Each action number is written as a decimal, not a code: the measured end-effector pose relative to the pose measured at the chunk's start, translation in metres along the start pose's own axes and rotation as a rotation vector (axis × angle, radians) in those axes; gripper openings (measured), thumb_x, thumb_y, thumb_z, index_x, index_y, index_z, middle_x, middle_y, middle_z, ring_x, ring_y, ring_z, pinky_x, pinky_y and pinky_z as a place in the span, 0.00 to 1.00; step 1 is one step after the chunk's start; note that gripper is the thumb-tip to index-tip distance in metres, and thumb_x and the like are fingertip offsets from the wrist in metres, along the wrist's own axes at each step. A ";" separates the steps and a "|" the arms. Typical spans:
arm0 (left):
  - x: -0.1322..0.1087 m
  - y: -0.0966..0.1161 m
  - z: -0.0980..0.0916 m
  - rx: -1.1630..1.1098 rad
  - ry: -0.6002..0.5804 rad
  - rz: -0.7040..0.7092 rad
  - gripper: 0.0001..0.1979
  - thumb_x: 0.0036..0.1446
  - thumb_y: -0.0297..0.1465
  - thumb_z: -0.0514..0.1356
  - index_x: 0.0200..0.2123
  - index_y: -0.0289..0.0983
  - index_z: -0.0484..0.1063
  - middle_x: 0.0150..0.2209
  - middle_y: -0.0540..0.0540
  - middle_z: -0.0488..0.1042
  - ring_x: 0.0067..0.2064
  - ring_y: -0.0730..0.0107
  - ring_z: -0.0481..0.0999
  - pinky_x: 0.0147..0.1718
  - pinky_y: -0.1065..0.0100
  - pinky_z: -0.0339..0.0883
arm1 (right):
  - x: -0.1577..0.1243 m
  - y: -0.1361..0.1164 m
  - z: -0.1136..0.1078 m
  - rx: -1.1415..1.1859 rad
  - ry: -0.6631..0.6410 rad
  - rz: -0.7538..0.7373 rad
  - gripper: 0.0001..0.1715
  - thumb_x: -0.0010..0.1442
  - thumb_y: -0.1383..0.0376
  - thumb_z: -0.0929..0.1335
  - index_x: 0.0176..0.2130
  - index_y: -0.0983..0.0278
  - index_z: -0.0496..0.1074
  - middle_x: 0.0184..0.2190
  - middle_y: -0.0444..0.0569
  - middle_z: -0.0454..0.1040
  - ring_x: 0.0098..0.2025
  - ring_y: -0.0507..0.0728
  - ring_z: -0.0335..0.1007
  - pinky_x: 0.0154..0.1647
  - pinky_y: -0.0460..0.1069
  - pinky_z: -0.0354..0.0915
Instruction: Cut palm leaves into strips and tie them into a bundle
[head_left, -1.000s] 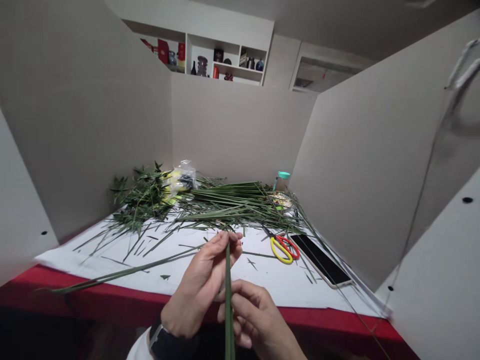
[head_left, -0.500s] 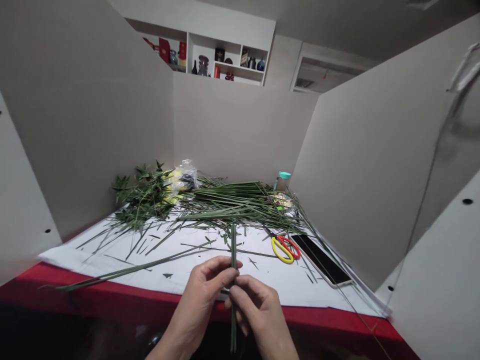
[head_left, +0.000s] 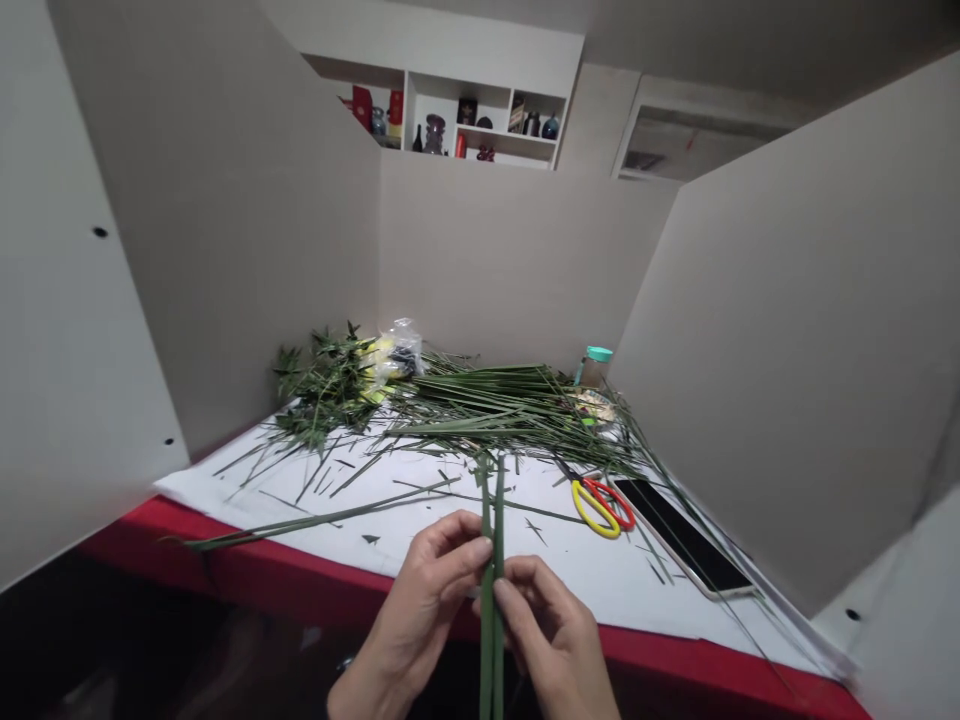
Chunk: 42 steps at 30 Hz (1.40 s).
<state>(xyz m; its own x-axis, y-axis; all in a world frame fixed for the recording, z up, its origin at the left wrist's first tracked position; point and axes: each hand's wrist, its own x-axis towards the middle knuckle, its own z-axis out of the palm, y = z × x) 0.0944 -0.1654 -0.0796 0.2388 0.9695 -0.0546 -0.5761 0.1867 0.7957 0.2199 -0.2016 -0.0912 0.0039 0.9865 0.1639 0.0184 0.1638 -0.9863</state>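
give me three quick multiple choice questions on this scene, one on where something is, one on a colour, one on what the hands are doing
1. Where does the phone lie?
A. on the red cloth
B. on the white sheet, right of the scissors
C. under the pile of leaves

2. What colours are the scissors' handles?
A. blue and black
B. green and white
C. yellow and red

3. What is each hand doing?
A. the left hand and right hand pinch the upright green strips
B. both grip the scissors
C. both rest flat on the white sheet

1: B, the phone lies on the white sheet with the scissors to its left.
2: C, one handle loop is yellow, the other red.
3: A, the green strips stand between the fingers of both hands.
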 end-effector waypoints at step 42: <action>-0.011 -0.002 -0.001 0.232 -0.012 0.067 0.09 0.51 0.34 0.69 0.31 0.37 0.74 0.24 0.54 0.69 0.21 0.80 0.63 0.20 0.76 0.59 | -0.001 -0.003 -0.003 0.127 -0.145 0.056 0.24 0.56 0.46 0.71 0.28 0.64 0.69 0.20 0.41 0.69 0.17 0.45 0.52 0.17 0.43 0.47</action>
<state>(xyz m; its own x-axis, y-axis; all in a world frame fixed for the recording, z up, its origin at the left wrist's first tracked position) 0.0920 -0.1764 -0.0817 0.2165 0.9763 0.0086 -0.3965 0.0798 0.9145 0.2224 -0.2033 -0.0884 -0.1424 0.9833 0.1132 -0.1040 0.0989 -0.9896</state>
